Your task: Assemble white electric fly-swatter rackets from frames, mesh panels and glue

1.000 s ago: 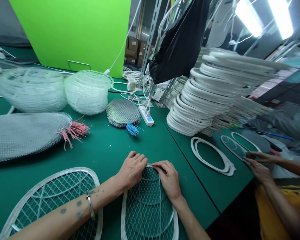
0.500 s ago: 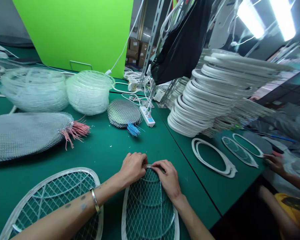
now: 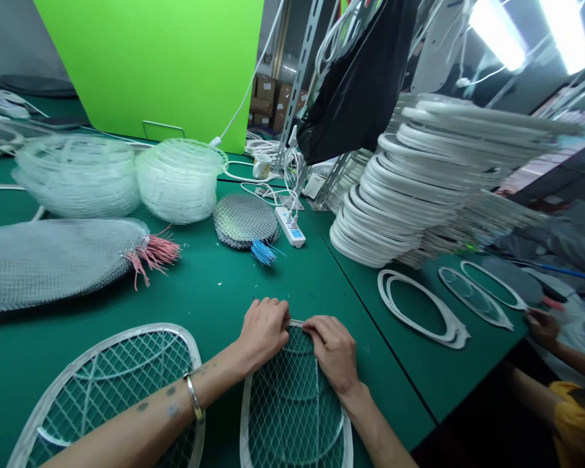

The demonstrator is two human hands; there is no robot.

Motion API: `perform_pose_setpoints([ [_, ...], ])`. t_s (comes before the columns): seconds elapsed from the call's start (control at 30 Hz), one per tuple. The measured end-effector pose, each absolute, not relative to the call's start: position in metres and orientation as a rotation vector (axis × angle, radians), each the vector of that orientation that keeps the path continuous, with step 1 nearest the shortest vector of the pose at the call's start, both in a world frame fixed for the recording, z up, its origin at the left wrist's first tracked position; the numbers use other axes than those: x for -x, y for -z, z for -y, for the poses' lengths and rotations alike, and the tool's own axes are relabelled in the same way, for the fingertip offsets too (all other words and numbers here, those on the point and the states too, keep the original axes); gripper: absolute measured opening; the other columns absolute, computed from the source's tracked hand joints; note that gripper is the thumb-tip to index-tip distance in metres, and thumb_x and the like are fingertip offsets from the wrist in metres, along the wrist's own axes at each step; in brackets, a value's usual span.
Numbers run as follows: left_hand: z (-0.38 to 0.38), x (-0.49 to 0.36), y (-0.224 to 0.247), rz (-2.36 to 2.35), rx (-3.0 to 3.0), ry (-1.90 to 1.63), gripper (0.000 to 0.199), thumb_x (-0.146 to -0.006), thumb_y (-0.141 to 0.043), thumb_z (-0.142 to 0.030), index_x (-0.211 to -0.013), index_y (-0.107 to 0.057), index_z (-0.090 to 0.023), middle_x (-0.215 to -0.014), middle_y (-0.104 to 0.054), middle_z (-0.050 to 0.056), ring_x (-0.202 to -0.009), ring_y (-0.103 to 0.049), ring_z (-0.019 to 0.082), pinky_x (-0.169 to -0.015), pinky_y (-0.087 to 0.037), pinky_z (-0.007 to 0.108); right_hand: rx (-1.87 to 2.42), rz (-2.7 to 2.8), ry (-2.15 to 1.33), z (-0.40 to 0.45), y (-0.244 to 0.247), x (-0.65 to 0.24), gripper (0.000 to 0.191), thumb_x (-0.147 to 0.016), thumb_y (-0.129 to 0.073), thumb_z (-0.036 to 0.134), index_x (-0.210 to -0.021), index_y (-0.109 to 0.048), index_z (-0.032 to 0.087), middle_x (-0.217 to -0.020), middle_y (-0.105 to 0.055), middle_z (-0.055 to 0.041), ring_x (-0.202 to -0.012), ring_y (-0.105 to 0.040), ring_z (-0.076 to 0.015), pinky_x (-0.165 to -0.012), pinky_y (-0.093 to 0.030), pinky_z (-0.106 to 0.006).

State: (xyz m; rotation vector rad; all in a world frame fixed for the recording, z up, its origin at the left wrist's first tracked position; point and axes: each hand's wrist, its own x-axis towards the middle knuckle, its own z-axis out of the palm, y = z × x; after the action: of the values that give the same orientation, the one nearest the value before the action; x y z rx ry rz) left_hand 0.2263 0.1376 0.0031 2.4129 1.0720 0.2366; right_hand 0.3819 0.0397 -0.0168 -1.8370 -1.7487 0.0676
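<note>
Both my hands are at the top rim of a white oval racket frame with wire mesh (image 3: 295,403), which lies on the green work table (image 3: 214,292). My left hand (image 3: 264,333) pinches the rim's left side, and my right hand (image 3: 334,351) presses and grips its right side. A similar meshed frame (image 3: 112,383) lies to the left, partly under my left forearm. A metal bangle circles my left wrist. The fingertips and the rim beneath them are partly hidden.
Beyond lie mesh bundles, one with pink wires (image 3: 53,263), one with blue wires (image 3: 246,221), and a white power strip (image 3: 290,226). Tall stacks of white frames (image 3: 390,195) stand right. A co-worker's hand (image 3: 543,328) rests at the table's right edge.
My hands stay on the rim with little movement. The co-worker's hands have drawn back from the loose frames toward the right edge. The whole scene drifts slightly right as my head turns.
</note>
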Motion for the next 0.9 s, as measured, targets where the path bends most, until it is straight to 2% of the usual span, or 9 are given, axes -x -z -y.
perform_pose_setpoints([
  [0.33, -0.1362, -0.2263, -0.002, -1.06, -2.473, -0.229, 0.013, -0.084, -0.048, -0.013, -0.085, -0.059, -0.021, -0.088, -0.065, 0.005, -0.088, -0.058, 0.023, -0.074, -0.037, 0.035, 1.842, 1.767, -0.102, -0.0414, 0.0095, -0.3805, 0.018, -0.095, -0.055, 0.024, -0.09, -0.072, 0.03, -0.093, -0.072, 0.0016, -0.089, -0.063, -0.0183, -0.077, -0.05, -0.03],
  [0.77, -0.1333, -0.2269, 0.0016, -1.083, -2.5, -0.241, 0.014, -0.087, -0.046, -0.014, -0.087, -0.058, -0.021, -0.092, -0.066, 0.006, -0.091, -0.058, 0.024, -0.077, -0.038, 0.037, 1.805, 1.899, 0.046, -0.0403, 0.013, -0.3803, 0.026, -0.099, -0.047, 0.023, -0.102, -0.072, 0.027, -0.1, -0.074, -0.0022, -0.093, -0.066, -0.0197, -0.08, -0.049, -0.031],
  [0.9, -0.1334, -0.2273, 0.001, -1.083, -2.493, -0.225, 0.014, -0.086, -0.047, -0.014, -0.088, -0.058, -0.021, -0.092, -0.066, 0.006, -0.091, -0.058, 0.023, -0.077, -0.038, 0.036, 1.791, 1.934, 0.024, -0.0418, 0.0123, -0.3832, 0.025, -0.098, -0.049, 0.022, -0.103, -0.072, 0.028, -0.102, -0.074, -0.0007, -0.094, -0.066, -0.0194, -0.081, -0.049, -0.03],
])
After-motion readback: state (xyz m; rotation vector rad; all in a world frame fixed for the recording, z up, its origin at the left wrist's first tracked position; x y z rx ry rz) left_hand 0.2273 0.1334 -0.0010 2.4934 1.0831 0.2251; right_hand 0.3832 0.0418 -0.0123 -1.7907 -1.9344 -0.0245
